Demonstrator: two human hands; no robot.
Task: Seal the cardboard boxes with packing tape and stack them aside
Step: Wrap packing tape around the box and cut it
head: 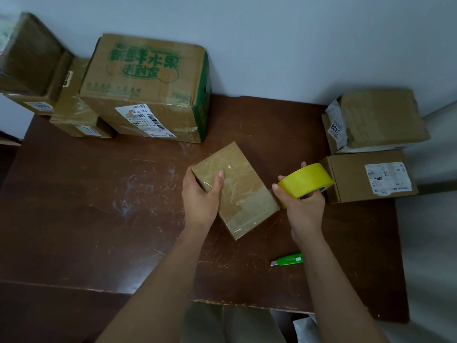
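Left hand (201,194) gripping small box (237,186), right hand (305,201) holding yellow tape roll (305,180), green cutter (288,259) nearby

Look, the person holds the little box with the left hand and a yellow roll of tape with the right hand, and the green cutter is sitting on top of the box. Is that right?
Almost. The left hand does hold the little box, and the right hand holds the yellow roll of tape. But the green cutter is not on the box: the head view shows it lying on the table, nearer the person, beside the right forearm.

Scratched dark brown table (99,194); plain pale grey wall (272,33) behind
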